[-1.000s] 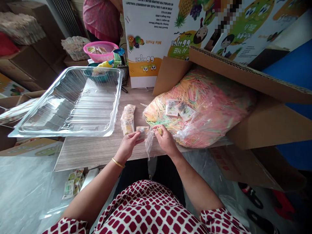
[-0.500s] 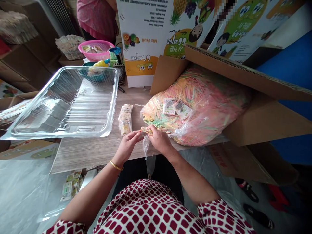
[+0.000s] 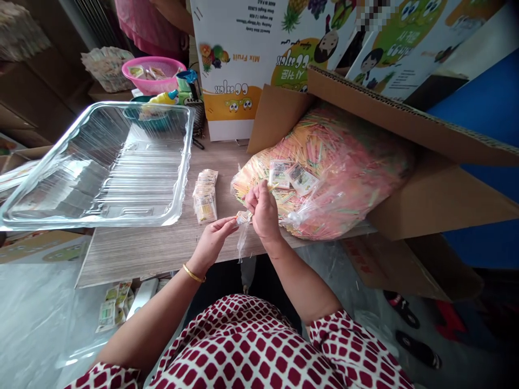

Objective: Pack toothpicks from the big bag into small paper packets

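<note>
We log the left hand point(image 3: 213, 244) at centre, pinching a small wrapped packet point(image 3: 243, 218) between thumb and fingers, with a strip of clear film point(image 3: 243, 243) hanging below it. The right hand point(image 3: 263, 208) stands just beside the packet, apart from the left hand, fingers raised; whether it grips anything we cannot tell.

Also entered, clock positions taken from the hands:
- gold bangle point(image 3: 193, 273), left wrist
- stack of packets point(image 3: 205, 200), eleven o'clock, on a wood-grain table point(image 3: 133, 254)
- clear plastic tray point(image 3: 97, 213), ten o'clock
- bulging bag of pastel sticks point(image 3: 344, 162), two o'clock, in a cardboard box point(image 3: 430, 200)
- pink basket point(image 3: 150, 81), eleven o'clock, beyond the tray
</note>
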`<state>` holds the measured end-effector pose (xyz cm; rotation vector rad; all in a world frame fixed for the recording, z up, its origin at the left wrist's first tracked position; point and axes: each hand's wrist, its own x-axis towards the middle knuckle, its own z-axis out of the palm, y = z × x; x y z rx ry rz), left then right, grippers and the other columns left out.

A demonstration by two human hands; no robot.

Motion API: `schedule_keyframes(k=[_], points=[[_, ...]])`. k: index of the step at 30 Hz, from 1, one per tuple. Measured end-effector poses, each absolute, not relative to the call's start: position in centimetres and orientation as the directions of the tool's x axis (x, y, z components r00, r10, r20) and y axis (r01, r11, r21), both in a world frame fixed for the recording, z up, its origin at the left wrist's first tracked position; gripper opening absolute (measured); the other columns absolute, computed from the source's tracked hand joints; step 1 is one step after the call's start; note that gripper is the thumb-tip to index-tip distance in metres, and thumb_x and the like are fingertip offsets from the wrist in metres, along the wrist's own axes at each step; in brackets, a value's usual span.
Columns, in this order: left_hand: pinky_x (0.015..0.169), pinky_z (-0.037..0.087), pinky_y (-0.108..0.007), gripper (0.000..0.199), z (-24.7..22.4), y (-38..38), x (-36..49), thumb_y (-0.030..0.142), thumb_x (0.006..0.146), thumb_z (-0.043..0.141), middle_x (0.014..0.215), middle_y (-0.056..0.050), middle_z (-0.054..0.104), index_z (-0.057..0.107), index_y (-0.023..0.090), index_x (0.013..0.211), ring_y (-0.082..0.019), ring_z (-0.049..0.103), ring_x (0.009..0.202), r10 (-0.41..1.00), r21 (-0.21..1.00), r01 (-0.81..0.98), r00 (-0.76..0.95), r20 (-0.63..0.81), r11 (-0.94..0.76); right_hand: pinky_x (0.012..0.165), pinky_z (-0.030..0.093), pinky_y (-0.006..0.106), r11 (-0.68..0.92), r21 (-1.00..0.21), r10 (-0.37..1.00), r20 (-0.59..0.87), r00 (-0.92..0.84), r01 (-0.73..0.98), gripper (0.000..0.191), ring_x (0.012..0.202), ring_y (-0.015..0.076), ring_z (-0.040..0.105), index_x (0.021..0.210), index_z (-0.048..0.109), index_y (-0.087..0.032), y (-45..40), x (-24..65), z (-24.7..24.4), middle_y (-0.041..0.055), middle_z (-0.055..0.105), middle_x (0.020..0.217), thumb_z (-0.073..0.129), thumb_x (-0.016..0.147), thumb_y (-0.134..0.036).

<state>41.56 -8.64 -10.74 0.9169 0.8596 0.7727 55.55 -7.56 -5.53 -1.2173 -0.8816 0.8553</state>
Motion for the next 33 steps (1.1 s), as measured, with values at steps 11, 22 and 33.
schedule_keyframes(k=[11, 22, 33], points=[[0.112, 0.045, -0.043, 0.047, -10.9, -8.6, 41.7, 0.052, 0.082, 0.077, 0.118, -0.011, 0.074, 0.079, 0.016, 0.112, -0.026, 0.063, 0.118, 0.845, 0.915, -0.155, 0.464, -0.264, 0.372, 0.078, 0.053, 0.032, 0.186, -0.982, 0.903, 0.170, 0.394, -0.004, 0.061, 0.062, 0.0153, 0.056, 0.063, 0.036, -0.024, -8.3, 55.6, -6.4, -0.0012, 0.042, 0.056, 0.026, 0.101, -0.070], [0.113, 0.046, -0.044, 0.040, -10.3, -8.4, 41.8, 0.048, 0.079, 0.080, 0.121, -0.011, 0.073, 0.081, 0.017, 0.105, -0.028, 0.060, 0.124, 0.836, 0.859, -0.248, 0.458, -0.303, 0.447, 0.112, 0.044, 0.039, 0.145, -0.974, 0.962, 0.180, 0.206, 0.174, 0.047, 0.116, 0.0215, 0.067, 0.079, 0.052, -0.027, -9.6, 56.2, -8.5, 0.0063, 0.077, 0.093, 0.027, 0.106, -0.056], [0.099, 0.055, -0.047, 0.041, -10.4, -8.1, 41.8, 0.047, 0.076, 0.083, 0.122, -0.012, 0.070, 0.079, 0.016, 0.103, -0.032, 0.060, 0.121, 0.813, 0.800, -0.299, 0.459, -0.357, 0.520, 0.101, 0.054, 0.037, 0.040, -0.999, 0.999, 0.040, -0.009, -0.031, 0.046, 0.111, 0.0215, 0.070, 0.110, 0.069, -0.023, -9.2, 57.6, -7.8, 0.0061, 0.074, 0.119, 0.040, 0.103, -0.059]])
